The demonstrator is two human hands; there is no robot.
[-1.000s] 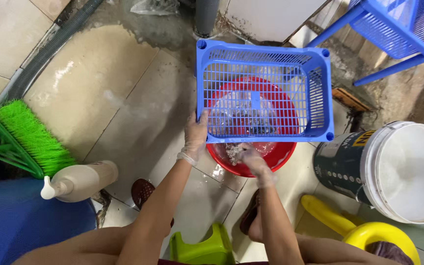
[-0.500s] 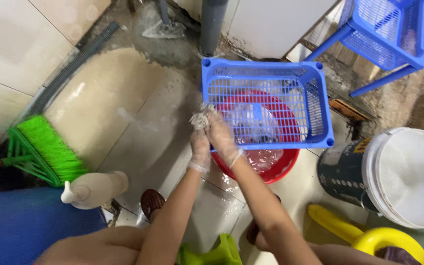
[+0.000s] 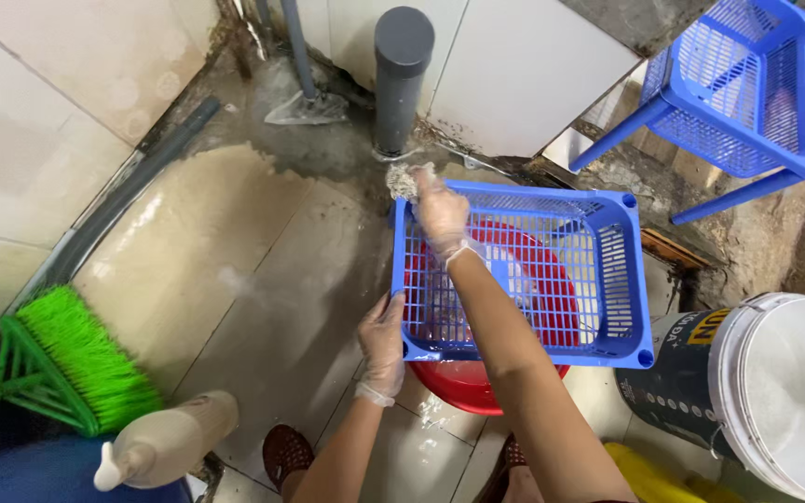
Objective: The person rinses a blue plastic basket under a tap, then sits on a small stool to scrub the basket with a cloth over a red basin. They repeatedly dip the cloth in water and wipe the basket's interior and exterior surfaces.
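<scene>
Gripping the blue basket (image 3: 524, 279) near corner, left hand (image 3: 382, 345) fingers clamped; right hand (image 3: 440, 212) fingers closed on scrubber (image 3: 404, 180) at far corner. Basket's long axis runs left-right over the red basin (image 3: 463, 384).

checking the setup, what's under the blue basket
A red basin sits under the blue basket, showing through its mesh and past its near edge. The basket covers most of the basin's contents.

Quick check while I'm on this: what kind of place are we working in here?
Probably a tiled wash area: wet floor, a grey drain pipe at the wall, a green scrub broom, and a blue basket being scrubbed over a red basin.
</scene>
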